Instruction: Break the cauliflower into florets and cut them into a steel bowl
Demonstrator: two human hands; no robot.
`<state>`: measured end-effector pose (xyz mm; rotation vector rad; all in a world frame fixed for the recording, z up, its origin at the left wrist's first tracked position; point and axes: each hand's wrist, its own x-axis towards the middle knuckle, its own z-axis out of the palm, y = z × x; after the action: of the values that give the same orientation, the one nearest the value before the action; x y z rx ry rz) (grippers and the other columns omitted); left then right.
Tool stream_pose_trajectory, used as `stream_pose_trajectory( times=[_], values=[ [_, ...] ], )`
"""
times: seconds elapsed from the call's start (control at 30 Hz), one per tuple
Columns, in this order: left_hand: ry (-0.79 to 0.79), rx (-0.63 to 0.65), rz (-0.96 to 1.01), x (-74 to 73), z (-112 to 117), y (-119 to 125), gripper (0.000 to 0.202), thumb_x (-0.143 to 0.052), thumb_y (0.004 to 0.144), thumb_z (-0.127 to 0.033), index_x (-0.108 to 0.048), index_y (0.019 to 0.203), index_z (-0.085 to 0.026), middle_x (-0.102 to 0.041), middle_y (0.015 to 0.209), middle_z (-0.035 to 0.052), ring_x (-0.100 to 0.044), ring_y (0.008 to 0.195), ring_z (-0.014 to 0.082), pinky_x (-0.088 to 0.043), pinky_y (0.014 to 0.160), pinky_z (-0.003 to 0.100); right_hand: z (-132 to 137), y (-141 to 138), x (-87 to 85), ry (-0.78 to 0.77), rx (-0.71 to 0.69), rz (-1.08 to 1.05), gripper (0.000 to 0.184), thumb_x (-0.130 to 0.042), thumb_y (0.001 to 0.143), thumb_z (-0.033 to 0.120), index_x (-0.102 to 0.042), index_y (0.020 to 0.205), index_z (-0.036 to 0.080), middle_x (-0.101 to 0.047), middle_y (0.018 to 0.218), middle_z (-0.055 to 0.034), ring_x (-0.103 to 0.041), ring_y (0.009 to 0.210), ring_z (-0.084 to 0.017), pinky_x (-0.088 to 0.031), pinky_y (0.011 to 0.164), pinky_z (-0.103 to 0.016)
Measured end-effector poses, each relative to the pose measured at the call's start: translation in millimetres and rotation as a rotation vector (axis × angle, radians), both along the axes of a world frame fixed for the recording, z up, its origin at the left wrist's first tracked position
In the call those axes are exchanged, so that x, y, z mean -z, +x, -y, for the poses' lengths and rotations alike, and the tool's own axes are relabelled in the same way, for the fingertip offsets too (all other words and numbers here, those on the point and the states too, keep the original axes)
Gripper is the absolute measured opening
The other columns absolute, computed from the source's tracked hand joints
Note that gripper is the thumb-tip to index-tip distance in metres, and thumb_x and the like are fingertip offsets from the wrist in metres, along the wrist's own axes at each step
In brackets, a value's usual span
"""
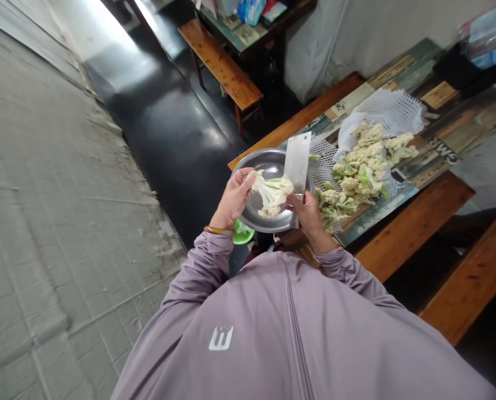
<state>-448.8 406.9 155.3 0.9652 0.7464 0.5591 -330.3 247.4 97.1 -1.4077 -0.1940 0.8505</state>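
Note:
My left hand pinches a pale piece of cauliflower by its stem end, above a round steel basin. In my right hand is a cleaver, its broad blade pointing up and away from me. The right fingertips are close to the cauliflower's right edge; whether they touch it I cannot tell. Beside the basin, to the right, a heap of cauliflower pieces with some green leaves lies on white foam netting.
The netting and heap lie on a patchwork-patterned table. Wooden benches flank it, one on the near side. Below the basin, a green container partly shows. Farther off stand another bench and a table with bags. A grey wall runs along the left.

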Motion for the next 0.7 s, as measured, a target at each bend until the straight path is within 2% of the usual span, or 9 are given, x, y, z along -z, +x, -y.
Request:
stream_pose_trajectory(
  times=[0.1, 0.17, 0.27, 0.4, 0.5, 0.6, 0.7],
  values=[
    [-0.003, -0.056, -0.014, 1.8, 15, -2, 0.043, -0.087, 0.07, -0.04, -0.065, 0.101, -0.02, -0.067, 0.082, -0.002, -0.061, 0.068, 0.0073, -0.051, 0.063, 0.019, -9, -16, 0.3, 0.052, 0.036, -0.074, 0.035, -0.074, 0.075, 0.042, -0.061, 0.101, 0.022, -0.071, 0.093, -0.0002, -0.069, 0.072, -0.014, -0.06, 0.059, -0.026],
    [0.002, -0.109, -0.02, 6.2, 22, -2, 0.039, -0.087, 0.07, -0.04, -0.066, 0.094, -0.019, -0.067, 0.082, -0.0017, -0.062, 0.071, 0.0071, -0.051, 0.067, 0.019, -10, -23, 1.0, 0.072, 0.071, -0.141, 0.038, -0.074, 0.073, 0.041, -0.06, 0.103, 0.023, -0.072, 0.097, -0.0006, -0.069, 0.072, -0.015, -0.061, 0.058, -0.027],
    [-0.01, -0.094, -0.014, 13.1, 31, -2, 0.033, -0.087, 0.068, -0.036, -0.068, 0.088, -0.018, -0.07, 0.089, 0.0006, -0.064, 0.079, 0.0088, -0.052, 0.078, 0.022, -7, -28, 1.3, 0.095, 0.116, -0.217, 0.04, -0.075, 0.074, 0.043, -0.059, 0.105, 0.024, -0.073, 0.103, -0.002, -0.07, 0.073, -0.015, -0.062, 0.06, -0.029],
    [0.023, -0.028, 0.006, 16.2, 46, -2, 0.042, -0.088, 0.065, -0.029, -0.071, 0.102, -0.02, -0.071, 0.107, 0.0041, -0.066, 0.1, 0.017, -0.052, 0.089, 0.029, -3, -32, -0.3, 0.072, 0.151, -0.257, 0.039, -0.075, 0.075, 0.045, -0.058, 0.103, 0.022, -0.073, 0.099, -0.0024, -0.071, 0.068, -0.014, -0.062, 0.057, -0.028],
    [0.016, 0.032, 0.039, 15.0, 59, -3, 0.052, -0.085, 0.07, -0.031, -0.067, 0.118, -0.024, -0.07, 0.118, 0.0054, -0.065, 0.11, 0.0223, -0.053, 0.093, 0.034, -1, -35, -1.2, 0.057, 0.161, -0.181, 0.038, -0.071, 0.077, 0.044, -0.057, 0.105, 0.022, -0.071, 0.106, -0.0033, -0.072, 0.076, -0.014, -0.063, 0.059, -0.026],
    [-0.036, 0.065, 0.041, 16.1, 66, -6, 0.067, -0.084, 0.073, -0.035, -0.058, 0.134, -0.028, -0.067, 0.128, 0.0064, -0.065, 0.114, 0.0244, -0.053, 0.095, 0.036, 2, -38, 0.1, -0.02, 0.146, -0.059, 0.036, -0.066, 0.08, 0.047, -0.055, 0.103, 0.023, -0.07, 0.108, -0.0041, -0.072, 0.083, -0.015, -0.063, 0.061, -0.025],
    [-0.072, 0.031, -0.042, 20.8, 68, -10, 0.078, -0.085, 0.071, -0.038, -0.053, 0.141, -0.028, -0.069, 0.123, 0.0067, -0.067, 0.108, 0.0228, -0.054, 0.091, 0.034, 8, -40, 2.8, -0.075, 0.104, 0.036, 0.036, -0.063, 0.083, 0.049, -0.054, 0.105, 0.022, -0.069, 0.109, -0.0053, -0.073, 0.085, -0.016, -0.063, 0.061, -0.026]
  ],
)
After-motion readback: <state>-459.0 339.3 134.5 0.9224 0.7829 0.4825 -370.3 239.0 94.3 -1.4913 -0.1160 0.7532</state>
